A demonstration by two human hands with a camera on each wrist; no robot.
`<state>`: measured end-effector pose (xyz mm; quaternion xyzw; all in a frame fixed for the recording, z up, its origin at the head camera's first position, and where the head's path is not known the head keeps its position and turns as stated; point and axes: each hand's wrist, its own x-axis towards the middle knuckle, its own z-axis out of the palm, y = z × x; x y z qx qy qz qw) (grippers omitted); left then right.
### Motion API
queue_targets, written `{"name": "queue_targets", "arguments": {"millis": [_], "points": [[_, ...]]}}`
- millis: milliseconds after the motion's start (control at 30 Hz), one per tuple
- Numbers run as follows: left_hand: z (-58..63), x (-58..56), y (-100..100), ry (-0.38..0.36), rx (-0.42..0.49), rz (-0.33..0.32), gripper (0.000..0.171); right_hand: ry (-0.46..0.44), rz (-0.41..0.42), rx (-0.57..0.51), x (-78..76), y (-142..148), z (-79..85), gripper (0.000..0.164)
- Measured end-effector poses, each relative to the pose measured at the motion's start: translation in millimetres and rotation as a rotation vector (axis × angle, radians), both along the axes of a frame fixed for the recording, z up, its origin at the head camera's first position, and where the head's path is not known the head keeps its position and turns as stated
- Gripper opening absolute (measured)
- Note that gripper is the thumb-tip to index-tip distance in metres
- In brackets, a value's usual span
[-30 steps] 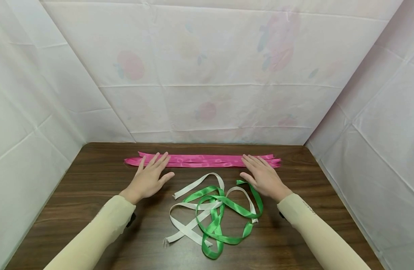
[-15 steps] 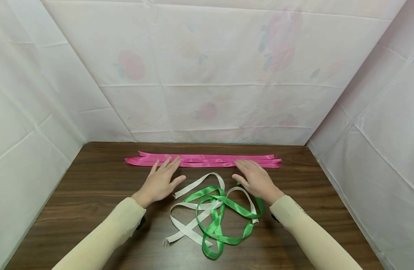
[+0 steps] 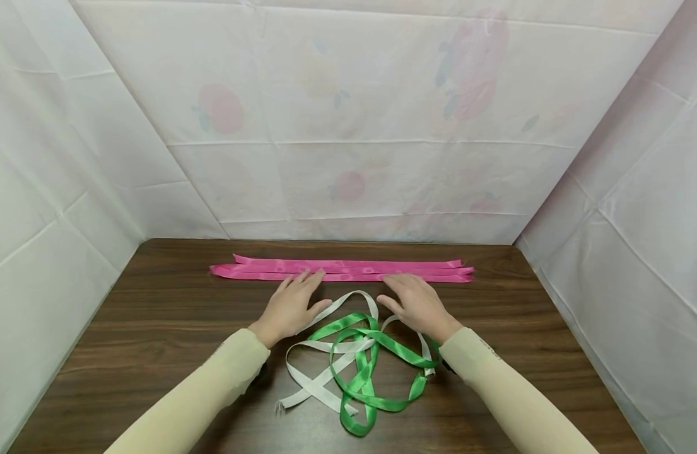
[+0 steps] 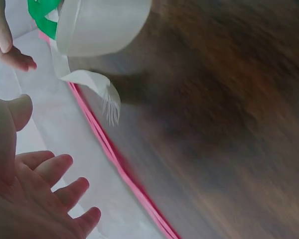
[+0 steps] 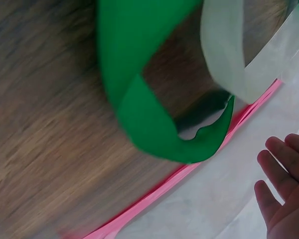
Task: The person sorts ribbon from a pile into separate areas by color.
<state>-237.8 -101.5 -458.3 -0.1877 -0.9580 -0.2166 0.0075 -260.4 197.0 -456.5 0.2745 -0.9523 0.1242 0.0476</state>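
Several pink satin ribbons lie flattened side by side across the back of the table. My left hand, palm down with fingers extended, has its fingertips at their front edge, left of centre. Mirroring it, my right hand reaches the same edge from the right, also with straight fingers. Neither hand grips anything. In front lies a loose tangle of green ribbon and white ribbon with frayed ends, partly covered by the hands. The left wrist view shows the white ribbon close up; the right wrist view shows the green ribbon.
The dark wood-grain table ends at the back against a pale fruit-print cloth. White cloth walls rise on both sides.
Both hands have slid inward along the pink ribbons toward each other and a little nearer the body. The ribbons have hardly moved.
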Motion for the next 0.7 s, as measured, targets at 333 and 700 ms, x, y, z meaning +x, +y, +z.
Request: {"name": "queue_targets", "arguments": {"millis": [333, 700], "points": [[-6.6, -4.7, 18.0, 0.029, -0.001, -0.009, 0.065, -0.062, -0.026, 0.005, -0.5, -12.0, -4.6, 0.047], [-15.0, -11.9, 32.2, -0.042, 0.066, -0.022, 0.058, -0.076, -0.045, 0.019, -2.5, -19.9, -10.4, 0.037]]}}
